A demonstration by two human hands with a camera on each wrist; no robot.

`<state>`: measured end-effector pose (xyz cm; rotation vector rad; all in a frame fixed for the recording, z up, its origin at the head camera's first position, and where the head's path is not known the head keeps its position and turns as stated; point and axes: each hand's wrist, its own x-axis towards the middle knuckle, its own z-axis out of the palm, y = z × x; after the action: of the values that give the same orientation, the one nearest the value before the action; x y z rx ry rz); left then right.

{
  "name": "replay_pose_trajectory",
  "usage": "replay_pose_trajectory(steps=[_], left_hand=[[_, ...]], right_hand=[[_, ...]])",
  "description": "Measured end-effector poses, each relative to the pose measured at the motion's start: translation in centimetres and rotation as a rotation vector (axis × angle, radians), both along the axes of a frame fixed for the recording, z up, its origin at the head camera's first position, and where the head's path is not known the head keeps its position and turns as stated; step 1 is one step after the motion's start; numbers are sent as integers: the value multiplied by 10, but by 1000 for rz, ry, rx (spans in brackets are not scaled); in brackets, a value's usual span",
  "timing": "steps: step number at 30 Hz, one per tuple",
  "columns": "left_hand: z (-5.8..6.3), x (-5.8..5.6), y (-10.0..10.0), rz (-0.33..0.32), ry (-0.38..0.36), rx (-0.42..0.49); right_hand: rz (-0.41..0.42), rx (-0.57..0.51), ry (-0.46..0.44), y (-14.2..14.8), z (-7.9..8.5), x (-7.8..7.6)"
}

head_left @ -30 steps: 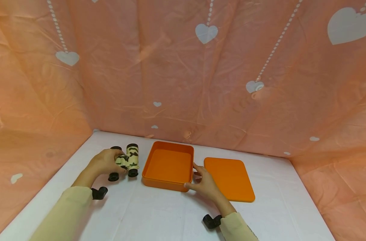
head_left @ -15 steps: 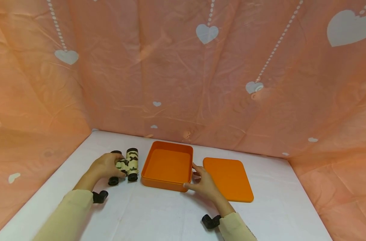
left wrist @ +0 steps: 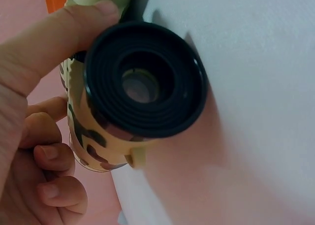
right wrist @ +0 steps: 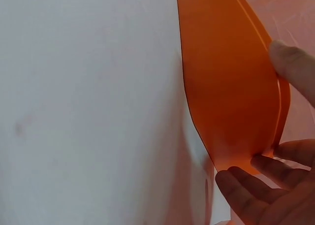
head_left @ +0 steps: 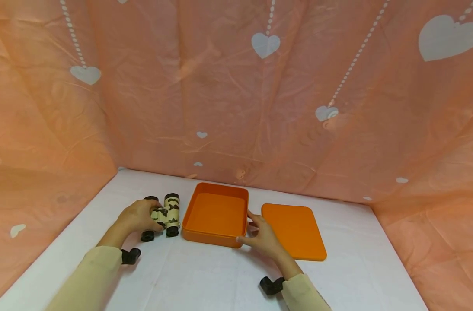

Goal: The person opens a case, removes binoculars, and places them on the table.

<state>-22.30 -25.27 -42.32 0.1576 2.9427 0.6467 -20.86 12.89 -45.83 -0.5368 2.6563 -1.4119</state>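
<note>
My left hand (head_left: pixel 137 217) grips camouflage-patterned binoculars (head_left: pixel 172 210) over the left barrel, left of an open orange box (head_left: pixel 213 239). They lie flat on the white table or just above it; I cannot tell which. In the left wrist view, the thumb rests along the top of the binoculars (left wrist: pixel 145 82) near a black eyepiece, and the other fingers curl at the far side. My right hand (head_left: pixel 264 237) holds the near right corner of the box, thumb at the front and fingers along the right wall. The right wrist view shows the fingertips against the box wall (right wrist: pixel 231 82).
A flat orange lid (head_left: pixel 296 233) lies on the white table (head_left: pixel 205 280) to the right of the box, partly behind the right hand. Peach sheeting (head_left: pixel 221 99) with white hearts encloses the table at the back and sides.
The left hand and the binoculars have shifted slightly down toward the near side of the table. The right hand and the box stay where they were.
</note>
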Motion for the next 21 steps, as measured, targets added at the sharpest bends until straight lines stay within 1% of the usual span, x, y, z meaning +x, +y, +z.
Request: replay_pose_trajectory(steps=[5, 9, 13, 15, 17, 21], left_hand=[[0, 0, 2, 3, -6, -15], [2, -3, 3, -8, 0, -43], [6, -6, 6, -21, 18, -45], [10, -7, 8, -17, 51, -40], [15, -7, 12, -11, 105, -31], [29, -5, 23, -3, 238, -5]], right_hand=[[-7, -6, -2, 0, 0, 0], [-16, -7, 0, 0, 0, -1], [-24, -6, -3, 2, 0, -1], [-21, -14, 2, 6, 3, -1], [-25, -30, 8, 11, 9, -2], [-84, 5, 57, 27, 28, -5]])
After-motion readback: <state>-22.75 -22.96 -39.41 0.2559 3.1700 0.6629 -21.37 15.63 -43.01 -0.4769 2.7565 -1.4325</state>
